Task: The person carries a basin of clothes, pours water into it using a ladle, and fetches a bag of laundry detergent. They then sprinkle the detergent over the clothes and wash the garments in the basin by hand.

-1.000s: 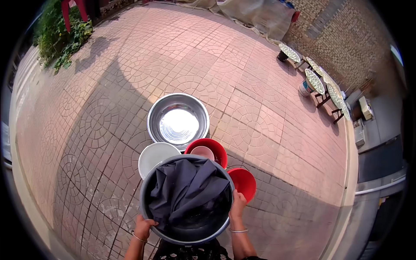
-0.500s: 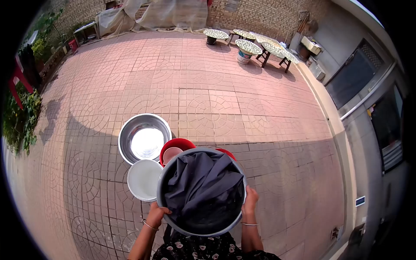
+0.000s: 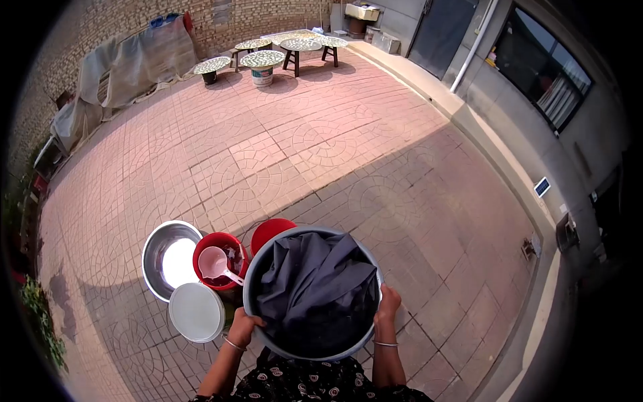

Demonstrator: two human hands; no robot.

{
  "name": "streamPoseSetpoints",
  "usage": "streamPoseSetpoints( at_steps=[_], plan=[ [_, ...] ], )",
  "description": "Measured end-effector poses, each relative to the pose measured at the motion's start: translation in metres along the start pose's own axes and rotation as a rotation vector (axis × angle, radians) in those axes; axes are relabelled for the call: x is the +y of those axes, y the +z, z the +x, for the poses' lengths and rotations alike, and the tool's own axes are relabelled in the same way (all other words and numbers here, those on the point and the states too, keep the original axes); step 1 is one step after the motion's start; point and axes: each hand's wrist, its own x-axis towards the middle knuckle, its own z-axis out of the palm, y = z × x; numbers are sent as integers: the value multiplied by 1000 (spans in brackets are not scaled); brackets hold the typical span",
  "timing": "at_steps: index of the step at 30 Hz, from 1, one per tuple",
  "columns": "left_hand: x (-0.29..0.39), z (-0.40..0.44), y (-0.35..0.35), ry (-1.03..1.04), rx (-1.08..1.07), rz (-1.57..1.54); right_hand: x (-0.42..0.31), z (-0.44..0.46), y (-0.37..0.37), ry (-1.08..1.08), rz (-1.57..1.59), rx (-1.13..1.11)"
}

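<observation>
Red basin (image 3: 270, 232) beyond the left fingers (image 3: 255, 322), partly hidden by grey basin (image 3: 250, 288); black patterned garment (image 3: 301, 383) below those fingers, cropped.

Look at that dark cloth (image 3: 318, 281), matt and deeply creased, in a smooth grey basin (image 3: 248, 285), plastic by its look! At 9 o'clock from the basin, the metal bowl (image 3: 155, 261) is glossy, blazing with glare. At 10 o'clock the red bucket (image 3: 231, 241) is smooth plastic, likewise the pink dipper (image 3: 211, 262). Toward 12 o'clock, rough brick wall (image 3: 268, 17); at 11 o'clock, thin, wrinkled plastic sheeting (image 3: 161, 53)!
</observation>
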Motion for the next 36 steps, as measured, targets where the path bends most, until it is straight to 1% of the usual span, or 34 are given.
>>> streamPoseSetpoints(
  at_steps=[2, 5, 8, 9, 10, 12, 13, 14, 17, 19, 22, 25, 26, 28, 29, 32, 33, 34, 35, 36],
  plan=[
    [-4, 7, 33, -17, -55, 20, 0, 23, -32, 61, 23, 60],
    [-12, 21, 85, -41, -103, -10, -22, 40, -78, -18, 63, 94],
    [-21, 35, 144, -58, -167, 26, -38, 73, -127, -73, -3, 167],
    [-24, 39, 163, -51, -167, 72, -42, 84, -143, -73, 16, 185],
    [-24, 45, 182, -63, -210, 84, -45, 94, -158, -64, 36, 219],
    [-17, 53, 217, -108, -313, 122, -52, 104, -187, -26, 20, 286],
    [-11, 51, 243, -135, -328, 118, -58, 109, -201, -8, 27, 318],
    [-9, 56, 263, -127, -357, 98, -47, 122, -216, -24, 41, 354],
    [4, 74, 331, -131, -452, 217, -50, 147, -256, 6, 150, 491],
    [-6, 101, 365, -147, -544, 250, -46, 164, -275, 17, 175, 602],
    [-8, 132, 430, -173, -672, 278, -57, 185, -312, 53, 226, 660],
    [-2, 158, 502, -190, -757, 353, -57, 217, -345, -38, 458, 708],
    [0, 165, 522, -203, -792, 371, -54, 223, -351, -37, 460, 774],
    [12, 167, 570, -178, -861, 377, -76, 234, -358, -34, 494, 906],
    [12, 172, 589, -173, -900, 402, -82, 239, -364, -38, 537, 930],
    [2, 190, 641, -180, -973, 508, -64, 255, -401, 20, 517, 1003],
    [2, 192, 657, -196, -1011, 527, -62, 252, -407, -80, -117, 1097],
    [0, 192, 679, -207, -1049, 545, -62, 252, -418, -159, -760, 1117],
    [-3, 191, 701, -226, -1076, 554, -62, 253, -429, -211, -1406, 1046],
    [-6, 189, 719, -245, -1098, 563, -55, 255, -439, -186, -1361, 1063]
  ],
)
